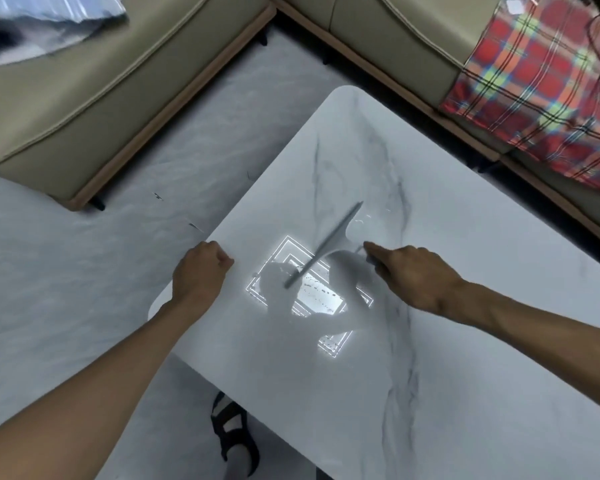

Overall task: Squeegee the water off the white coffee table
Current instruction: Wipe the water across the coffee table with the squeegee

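On the white marbled tabletop [465, 341], near its middle, the grey squeegee [329, 240] lay with its long blade set on a slant, one end toward the far right and the other toward the near left edge. The blade was blurred. The right hand [413, 277] gripped the squeegee's handle from the right, fingers wrapped round it and the forefinger stretched forward along it; most of the handle was hidden under the hand. Beads of water [317, 294] showed just beside the blade's near end, in the bright reflection of a lamp. The left hand [201, 270] rested at the tabletop's left edge, its fingers curled into a fist that held nothing. A beige sofa [84, 109] ran round the far side, with a red plaid blanket [541, 98] draped over its right part. Below the tabletop's near edge, a foot in a black sandal [234, 434] stood on the pale floor [66, 271].
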The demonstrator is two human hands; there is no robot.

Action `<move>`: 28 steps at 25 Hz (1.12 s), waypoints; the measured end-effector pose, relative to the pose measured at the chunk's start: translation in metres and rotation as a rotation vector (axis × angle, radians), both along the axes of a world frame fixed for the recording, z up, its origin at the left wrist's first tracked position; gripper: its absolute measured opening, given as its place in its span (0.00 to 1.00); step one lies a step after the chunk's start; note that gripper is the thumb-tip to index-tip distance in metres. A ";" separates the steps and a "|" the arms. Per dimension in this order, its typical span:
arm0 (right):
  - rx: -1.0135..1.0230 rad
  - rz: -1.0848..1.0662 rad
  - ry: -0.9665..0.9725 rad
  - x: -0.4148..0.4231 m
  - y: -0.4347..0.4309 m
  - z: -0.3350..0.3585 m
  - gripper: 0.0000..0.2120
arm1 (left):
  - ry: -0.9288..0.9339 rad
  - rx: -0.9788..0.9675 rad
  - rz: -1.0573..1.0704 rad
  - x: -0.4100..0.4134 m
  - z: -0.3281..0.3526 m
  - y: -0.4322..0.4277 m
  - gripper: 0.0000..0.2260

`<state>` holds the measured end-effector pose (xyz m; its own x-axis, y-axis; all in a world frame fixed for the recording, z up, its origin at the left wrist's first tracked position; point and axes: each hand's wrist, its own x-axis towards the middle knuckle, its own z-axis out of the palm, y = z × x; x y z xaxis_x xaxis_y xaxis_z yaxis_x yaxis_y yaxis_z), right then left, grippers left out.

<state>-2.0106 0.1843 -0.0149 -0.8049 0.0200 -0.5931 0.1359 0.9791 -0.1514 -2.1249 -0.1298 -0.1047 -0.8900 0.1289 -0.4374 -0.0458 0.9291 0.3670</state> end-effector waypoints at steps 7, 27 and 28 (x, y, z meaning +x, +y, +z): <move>-0.207 -0.110 0.154 -0.106 -0.091 -0.036 0.15 | 0.024 0.009 0.136 0.012 -0.006 -0.055 0.19; -0.218 0.623 0.051 -0.052 -0.226 -0.074 0.20 | -0.126 0.036 0.529 0.022 0.002 -0.136 0.12; -0.217 0.587 0.068 -0.051 -0.218 -0.074 0.20 | -0.183 0.052 0.494 0.026 0.001 -0.137 0.15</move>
